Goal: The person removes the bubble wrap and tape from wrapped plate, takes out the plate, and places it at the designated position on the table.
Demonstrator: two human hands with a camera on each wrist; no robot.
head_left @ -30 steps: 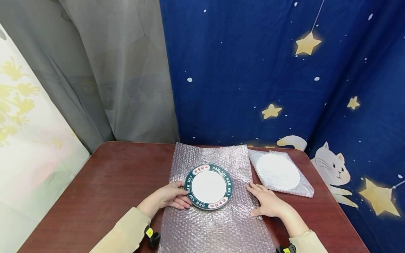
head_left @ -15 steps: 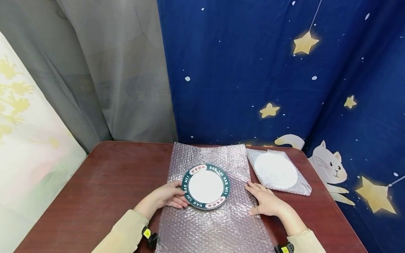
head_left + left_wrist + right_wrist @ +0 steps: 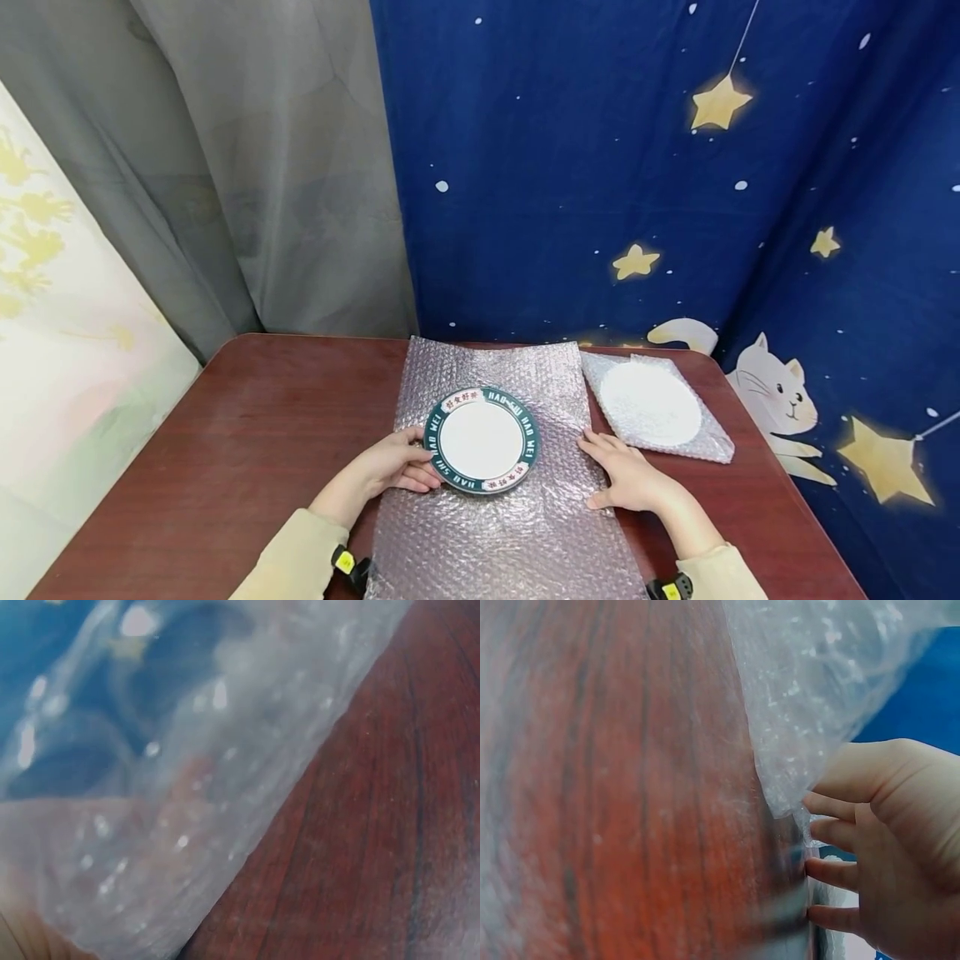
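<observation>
A round plate point(image 3: 482, 443) with a white middle and a dark green, lettered rim lies over a long sheet of bubble wrap point(image 3: 495, 542) on the table. My left hand point(image 3: 393, 462) pinches the plate's left rim, thumb on top and fingers partly hidden below. To the right, my right hand point(image 3: 626, 475) rests at the wrap's right edge with its fingers spread. In the right wrist view the fingers point(image 3: 836, 874) look straight, and a corner of the wrap hangs beside the thumb. The left wrist view is mostly blurred wrap, with a bit of the hand point(image 3: 30, 937) at the corner.
A round white item point(image 3: 651, 404) wrapped in bubble wrap lies at the back right of the reddish-brown table point(image 3: 225, 467). Behind the table hang a grey curtain point(image 3: 300, 167) and a blue curtain point(image 3: 525, 167) with stars and a cat.
The whole head view has shifted slightly, so everything sits a little further left. Both hands, the plate and the wrap keep about the same places relative to one another.
</observation>
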